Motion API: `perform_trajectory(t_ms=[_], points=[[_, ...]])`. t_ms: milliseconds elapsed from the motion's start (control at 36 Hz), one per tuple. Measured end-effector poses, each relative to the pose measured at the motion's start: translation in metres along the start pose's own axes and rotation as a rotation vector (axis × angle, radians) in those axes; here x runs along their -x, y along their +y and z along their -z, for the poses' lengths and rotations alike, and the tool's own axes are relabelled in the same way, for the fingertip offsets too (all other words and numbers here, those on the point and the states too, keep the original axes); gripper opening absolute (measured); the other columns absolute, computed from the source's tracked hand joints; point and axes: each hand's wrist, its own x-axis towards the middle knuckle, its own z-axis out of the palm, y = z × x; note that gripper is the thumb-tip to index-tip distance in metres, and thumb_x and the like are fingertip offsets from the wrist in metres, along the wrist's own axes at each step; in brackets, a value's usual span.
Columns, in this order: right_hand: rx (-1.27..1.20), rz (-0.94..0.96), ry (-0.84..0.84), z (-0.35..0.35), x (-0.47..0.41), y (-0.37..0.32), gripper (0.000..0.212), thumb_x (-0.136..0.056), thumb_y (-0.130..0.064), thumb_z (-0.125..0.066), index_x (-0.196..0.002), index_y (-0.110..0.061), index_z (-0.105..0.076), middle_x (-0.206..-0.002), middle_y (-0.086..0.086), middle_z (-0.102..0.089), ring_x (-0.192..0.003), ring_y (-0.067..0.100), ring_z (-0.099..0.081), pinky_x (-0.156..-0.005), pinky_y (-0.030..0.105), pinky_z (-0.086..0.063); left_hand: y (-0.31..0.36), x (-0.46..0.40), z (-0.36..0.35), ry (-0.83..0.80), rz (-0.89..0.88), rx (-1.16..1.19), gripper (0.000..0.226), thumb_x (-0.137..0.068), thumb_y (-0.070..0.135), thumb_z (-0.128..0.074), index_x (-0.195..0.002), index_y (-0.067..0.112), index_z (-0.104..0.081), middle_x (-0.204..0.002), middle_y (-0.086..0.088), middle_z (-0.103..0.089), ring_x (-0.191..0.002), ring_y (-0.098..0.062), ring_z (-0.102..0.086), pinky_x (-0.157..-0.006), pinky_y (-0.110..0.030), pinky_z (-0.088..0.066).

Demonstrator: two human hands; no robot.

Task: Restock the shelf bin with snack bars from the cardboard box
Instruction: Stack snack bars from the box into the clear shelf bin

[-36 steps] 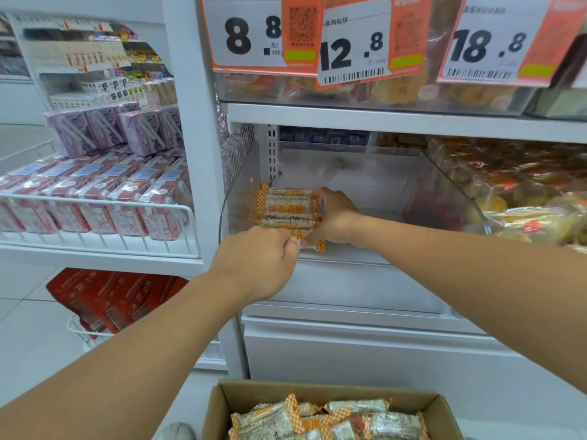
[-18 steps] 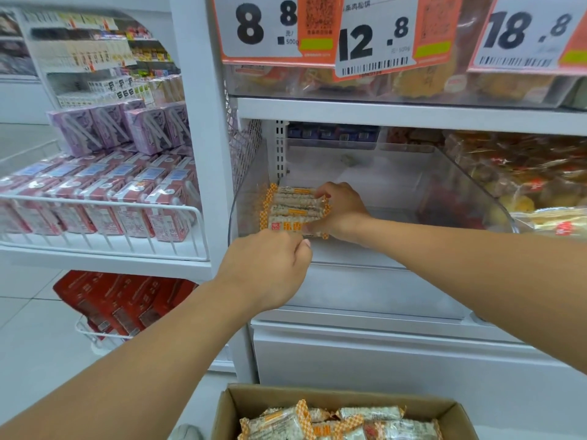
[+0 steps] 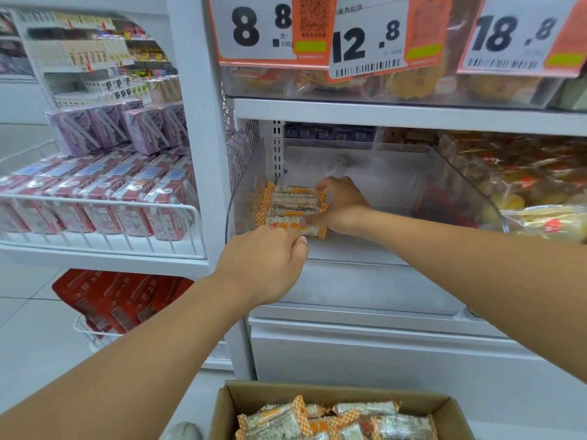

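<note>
Head view, and both arms reach into the clear shelf bin (image 3: 470, 198): the right hand (image 3: 341, 206) grips a stack of snack bars (image 3: 293, 209) from its right end, fingers curled over the top, thumb under, at the bin's front-left corner. The left hand (image 3: 265, 262) is at the bin's front edge, fingers curled, fingertips at the lowest bar's near edge; whether they pinch it, nobody can tell. Down at the bottom edge, the cardboard box (image 3: 444, 408) sits open with more orange-ended bars heaped inside. Price tags (image 3: 365, 36) hang above; pink cartons (image 3: 95, 204) fill the wire shelf at left.
</note>
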Motion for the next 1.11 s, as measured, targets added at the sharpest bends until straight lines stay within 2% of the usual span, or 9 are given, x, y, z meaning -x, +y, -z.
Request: perform_trajectory(t_ms=[139, 250, 333, 472, 556, 667, 917, 1028, 1111], points=[[0.226, 0.091, -0.056, 0.054, 0.034, -0.024, 0.049, -0.085, -0.045, -0.077, -0.124, -0.017, -0.064, -0.122, 0.004, -0.065, -0.103, 0.019, -0.06, -0.084, 0.029, -0.048, -0.002, 0.004, 0.007, 0.213, -0.069, 0.237, 0.016, -0.093, 0.038, -0.054, -0.09, 0.027, -0.066, -0.085, 0.012, -0.067, -0.083, -0.014, -0.063, -0.075, -0.039, -0.054], [-0.034, 0.384, 0.548, 0.06, 0.126, -0.022, 0.015, -0.088, -0.032, -0.072, -0.083, -0.018, -0.067, -0.075, -0.005, -0.065, -0.067, 0.013, -0.059, -0.066, 0.028, -0.048, 0.001, 0.022, 0.025, 0.507, -0.216, 0.232, 0.014, -0.087, 0.034, -0.066, -0.078, 0.024, -0.065, -0.066, 0.012, -0.062, -0.063, -0.009, -0.059, -0.06, -0.034, -0.053], [-0.117, 0.391, 0.714, 0.011, 0.192, 0.0, 0.029, -0.091, -0.027, -0.062, -0.065, -0.016, -0.056, -0.059, -0.008, -0.049, -0.054, 0.012, -0.044, -0.054, 0.026, -0.035, 0.011, 0.046, 0.019, 0.543, -0.253, 0.176, 0.02, -0.086, 0.037, -0.063, -0.073, 0.022, -0.06, -0.058, 0.01, -0.054, -0.055, -0.013, -0.055, -0.054, -0.031, -0.048], [0.263, 0.02, -0.151, -0.085, 0.27, 0.071, 0.029, -0.092, -0.056, -0.059, -0.1, -0.028, -0.063, -0.101, -0.001, -0.066, -0.099, 0.024, -0.064, -0.079, 0.037, -0.05, 0.015, 0.11, -0.065, -0.441, -0.064, -0.347, 0.061, -0.087, 0.069, -0.05, -0.125, 0.022, -0.054, -0.12, -0.002, -0.059, -0.112, -0.029, -0.061, -0.09, -0.041, -0.051], [0.342, -0.246, -0.464, -0.106, 0.322, 0.114, 0.093, -0.077, -0.078, -0.061, -0.153, -0.035, -0.028, -0.163, 0.002, -0.024, -0.144, 0.036, -0.031, -0.112, 0.049, -0.037, -0.001, 0.171, -0.131, -0.732, 0.252, -0.322, 0.107, -0.067, 0.092, -0.044, -0.151, 0.026, -0.034, -0.151, -0.003, -0.04, -0.141, -0.035, -0.033, -0.116, -0.051, -0.03], [0.175, -0.502, -0.533, -0.114, 0.362, 0.143, 0.141, -0.045, -0.089, -0.073, -0.157, -0.044, 0.001, -0.167, -0.009, 0.009, -0.15, 0.041, -0.019, -0.116, 0.053, -0.034, 0.016, 0.238, -0.175, -0.855, 0.444, -0.241, 0.127, -0.061, 0.093, -0.054, -0.159, 0.035, 0.001, -0.168, 0.002, -0.009, -0.15, -0.034, -0.021, -0.114, -0.066, -0.017], [0.303, -0.605, -0.705, -0.129, 0.364, 0.118, 0.16, -0.042, -0.087, -0.077, -0.158, -0.031, 0.018, -0.167, 0.01, 0.016, -0.153, 0.043, -0.005, -0.119, 0.056, -0.026, 0.03, 0.267, -0.192, -0.827, 0.361, -0.506, 0.098, -0.083, 0.054, -0.069, -0.157, 0.014, -0.017, -0.113, 0.007, -0.068, -0.112, -0.022, -0.062, -0.107, -0.078, 0.002], [0.378, -0.529, -0.537, -0.15, 0.37, 0.104, 0.125, -0.06, -0.072, -0.079, -0.156, -0.032, -0.01, -0.164, 0.007, -0.011, -0.142, 0.041, -0.034, -0.105, 0.063, -0.04, 0.034, 0.269, -0.203, -0.785, 0.165, -0.593, 0.097, -0.09, 0.052, -0.066, -0.153, -0.004, -0.018, -0.102, 0.003, -0.072, -0.103, -0.023, -0.067, -0.119, -0.062, 0.003], [0.383, -0.407, -0.483, -0.156, 0.372, 0.096, 0.084, -0.08, -0.052, -0.072, -0.145, -0.021, -0.029, -0.141, 0.01, -0.045, -0.113, 0.033, -0.059, -0.093, 0.052, -0.05, 0.038, 0.27, -0.209, -0.816, 0.207, -0.411, 0.073, -0.09, 0.047, -0.068, -0.143, 0.006, -0.038, -0.119, -0.002, -0.067, -0.113, -0.026, -0.065, -0.102, -0.044, -0.042]])
